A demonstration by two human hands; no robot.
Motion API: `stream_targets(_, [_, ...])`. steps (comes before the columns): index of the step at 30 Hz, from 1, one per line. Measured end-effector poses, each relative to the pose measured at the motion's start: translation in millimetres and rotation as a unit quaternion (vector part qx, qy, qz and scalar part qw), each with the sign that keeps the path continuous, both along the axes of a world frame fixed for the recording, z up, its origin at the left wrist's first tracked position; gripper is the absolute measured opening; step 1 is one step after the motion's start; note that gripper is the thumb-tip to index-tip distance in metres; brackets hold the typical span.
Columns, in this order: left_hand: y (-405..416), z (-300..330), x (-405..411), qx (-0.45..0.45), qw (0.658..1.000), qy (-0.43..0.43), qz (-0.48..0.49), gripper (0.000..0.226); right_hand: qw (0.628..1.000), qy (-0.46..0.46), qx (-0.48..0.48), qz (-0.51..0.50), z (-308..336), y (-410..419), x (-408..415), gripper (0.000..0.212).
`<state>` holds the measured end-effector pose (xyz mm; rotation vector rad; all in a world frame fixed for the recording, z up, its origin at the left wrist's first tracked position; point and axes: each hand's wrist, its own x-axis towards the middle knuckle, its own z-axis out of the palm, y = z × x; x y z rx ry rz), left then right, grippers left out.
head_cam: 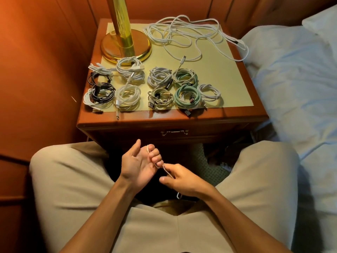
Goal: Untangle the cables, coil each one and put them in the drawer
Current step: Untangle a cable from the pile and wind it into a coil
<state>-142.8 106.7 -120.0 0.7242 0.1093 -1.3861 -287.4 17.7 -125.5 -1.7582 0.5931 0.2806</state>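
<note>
**White cable looped on the left fingers, coils waiting on the nightstand**

Nearest the camera, above the person's lap, the left hand (140,165) is turned palm up with its fingers curled, and a thin white cable (168,171) is wound around those fingers. The cable runs from there to the right hand (182,180), just beside the left, which pinches it between thumb and fingers; the cable's plug end hangs below the right wrist. Both hands sit between the knees, in front of the closed drawer (174,132) with its metal handle.

Beyond the drawer, the nightstand top (228,84) carries two rows of coiled cables (160,88) along its front edge: white and black ones toward the front left corner, white and beige in the middle, two mint-green ones and a small white one toward the right. Near the back right corner a loose white tangle (189,33) sprawls, one strand trailing over the right edge. A brass lamp base (125,46) stands at the back left corner.

A bed with pale sheets (291,79) lies to the right, and reddish wood panelling (36,61) closes the left and back.
</note>
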Motion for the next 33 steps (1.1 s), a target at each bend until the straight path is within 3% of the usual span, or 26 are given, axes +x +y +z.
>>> stream_targets(3, [2,-2,-6,0.037,0.998,-0.056,0.002,0.043,0.997,0.024,0.055,0.049,15,-5,-6,0.020])
stream_targets(7, [-6,-7,-10,0.109,0.967,-0.228,-0.014,0.047,0.991,0.005,0.116,0.063,29,-12,-13,0.025])
stream_targets(10, [-10,-14,-17,0.137,0.911,-0.375,-0.100,0.057,0.985,-0.023,0.171,0.001,25,-10,-14,0.020])
stream_targets(13, [-7,-24,-24,0.092,0.872,-0.411,-0.249,0.069,0.982,-0.065,0.133,-0.118,25,-17,-11,0.026])
stream_targets(15, [-6,-19,-26,0.068,0.871,-0.386,-0.297,0.061,0.970,-0.100,0.089,-0.204,24,-26,-9,0.022])
stream_targets(17, [-5,-12,-26,0.052,0.892,-0.338,-0.297,0.046,0.957,-0.126,0.026,-0.258,19,-33,-8,0.019])
stream_targets(22, [-4,-6,-21,0.031,0.936,-0.256,-0.241,0.039,0.953,-0.124,-0.014,-0.275,7,-33,-6,0.024])
stream_targets(25, [-3,-1,-13,0.009,0.990,-0.053,-0.131,0.034,0.959,-0.108,-0.055,-0.255,1,-30,-3,0.019])
stream_targets(28, [2,-1,-2,-0.076,0.993,0.093,-0.024,0.031,0.979,-0.046,-0.117,-0.160,-7,-21,-2,0.019])
stream_targets(31, [3,-3,-3,-0.041,0.996,0.074,0.031,0.032,0.995,0.029,-0.097,-0.012,-5,0,-1,0.016])
stream_targets(33, [0,-9,-5,0.042,0.997,-0.029,0.051,0.033,0.997,0.025,-0.066,0.034,-3,8,-2,0.013])
